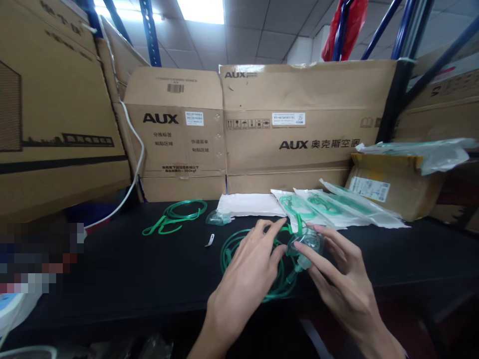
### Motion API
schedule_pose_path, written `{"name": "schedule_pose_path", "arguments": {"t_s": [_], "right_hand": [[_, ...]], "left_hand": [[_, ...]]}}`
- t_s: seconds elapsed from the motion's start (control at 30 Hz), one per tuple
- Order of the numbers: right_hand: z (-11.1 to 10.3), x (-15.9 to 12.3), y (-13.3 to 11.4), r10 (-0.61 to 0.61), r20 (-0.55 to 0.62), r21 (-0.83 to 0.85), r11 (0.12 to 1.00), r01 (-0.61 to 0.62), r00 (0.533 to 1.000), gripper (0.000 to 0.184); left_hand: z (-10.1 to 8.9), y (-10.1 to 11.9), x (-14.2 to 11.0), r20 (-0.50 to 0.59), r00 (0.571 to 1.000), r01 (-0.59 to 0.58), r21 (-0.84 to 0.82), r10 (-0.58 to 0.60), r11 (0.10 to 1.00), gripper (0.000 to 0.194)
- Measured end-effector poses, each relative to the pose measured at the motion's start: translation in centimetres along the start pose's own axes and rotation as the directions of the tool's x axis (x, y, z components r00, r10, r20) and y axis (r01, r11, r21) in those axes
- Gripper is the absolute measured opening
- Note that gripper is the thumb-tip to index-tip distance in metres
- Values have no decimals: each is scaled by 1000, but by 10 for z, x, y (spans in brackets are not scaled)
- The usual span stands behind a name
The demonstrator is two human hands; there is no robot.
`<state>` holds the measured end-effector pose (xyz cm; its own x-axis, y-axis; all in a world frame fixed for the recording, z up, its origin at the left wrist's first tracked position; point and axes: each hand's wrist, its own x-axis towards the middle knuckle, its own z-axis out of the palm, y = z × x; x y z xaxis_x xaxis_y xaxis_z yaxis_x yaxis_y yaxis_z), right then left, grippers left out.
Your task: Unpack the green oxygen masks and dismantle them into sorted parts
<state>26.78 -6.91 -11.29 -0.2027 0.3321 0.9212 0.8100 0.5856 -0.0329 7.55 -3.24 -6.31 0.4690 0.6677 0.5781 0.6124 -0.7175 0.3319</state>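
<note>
Left: a thin, glossy green tube coil [187, 202] lay on the black table [149, 279]. Center: the left hand [249, 262], thumb and index finger moderately apart, hid part of a larger green coil [223, 249]; the clear, domed mask [316, 243] sat between 2 hands, the right hand's [344, 274] fingers narrowed on it. Right: at least 3 flat plastic packets [322, 202] overlapped before a cardboard carton [407, 184].

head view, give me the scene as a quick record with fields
surface: black tabletop
right hand: fingers on clear mask
left hand: beside the mask, over coiled green tubing
left side: second green coil, another clear mask
behind hands: packets with green contents
backdrop: AUX cardboard
</note>
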Motion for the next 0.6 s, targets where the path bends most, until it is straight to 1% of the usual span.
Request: {"name": "schedule_pose_path", "arguments": {"t_s": [0.03, 0.1, 0.17, 0.23, 0.33, 0.4, 0.5, 0.6], "right_hand": [[0, 0, 0, 0, 6, 5, 1000, 0, 1000, 73], [0, -1, -1, -3, 13, 14, 1000, 3, 1000, 74], [-1, -1, -1, -5, 9, 15, 1000, 4, 1000, 73], [-2, 0, -2, -2, -5, -3, 1000, 2, 1000, 72], [-3, 0, -2, 35, -17, -32, 999, -35, 999, 73], [-2, 0, -1, 57, -13, -27, 998, -58, 998, 73], [2, 0, 0, 56, 10, 0, 998, -56, 998, 72], [4, -1, 1, 52, 45, 26, 998, -54, 998, 71]], "left_hand": [[1, 1, 4, 14, 1000, -24, -12, 24, 1000, 49], [2, 0, 10, 15, 999, -40, -32, 41, 999, 40], [1, -3, 14, -5, 1000, -12, -29, 12, 1000, 28], [-4, -8, 16, -43, 997, 56, -20, -57, 998, 21], [-17, -19, 12, -88, 980, 173, -62, -178, 983, 18], [-26, -25, 8, -99, 970, 213, -107, -224, 971, 15], [-35, -31, 2, -151, 964, 201, -129, -219, 971, 14], [-36, -33, 0, -226, 953, 179, -124, -203, 976, 16]]}}
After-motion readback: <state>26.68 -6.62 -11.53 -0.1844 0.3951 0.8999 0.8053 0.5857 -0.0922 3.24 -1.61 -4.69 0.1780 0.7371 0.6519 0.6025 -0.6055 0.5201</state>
